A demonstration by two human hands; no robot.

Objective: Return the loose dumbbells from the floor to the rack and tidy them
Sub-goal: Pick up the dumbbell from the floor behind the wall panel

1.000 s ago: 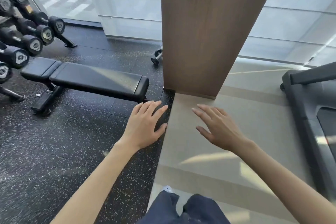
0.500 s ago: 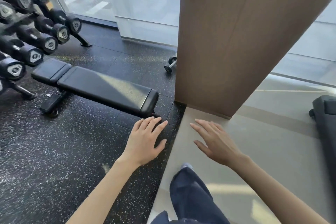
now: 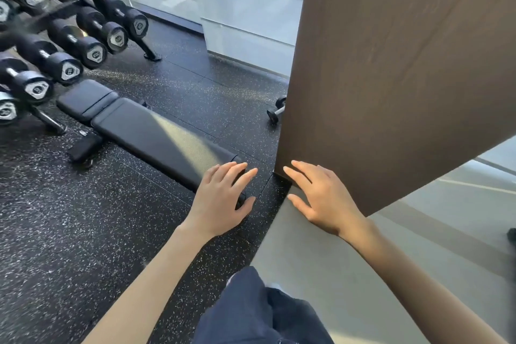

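A small loose dumbbell (image 3: 277,110) lies on the black speckled floor, half hidden behind the brown pillar's left edge. The dumbbell rack (image 3: 53,36) stands at the upper left, holding several black dumbbells with grey end caps. My left hand (image 3: 222,200) hovers open, palm down, over the near end of the bench. My right hand (image 3: 321,195) is also open, fingers spread, at the pillar's near corner. Both hands hold nothing and are well short of the loose dumbbell.
A flat black bench (image 3: 156,134) lies diagonally between me and the rack. A wide brown pillar (image 3: 391,78) fills the right. Grey flooring (image 3: 349,260) starts at the pillar's base. My dark trouser legs (image 3: 259,313) show at the bottom. Glazed wall behind.
The view has moved forward and left: the rack, bench and pillar loom larger. Both hands stay open and now reach the bench end and pillar corner. The treadmill has left the frame.
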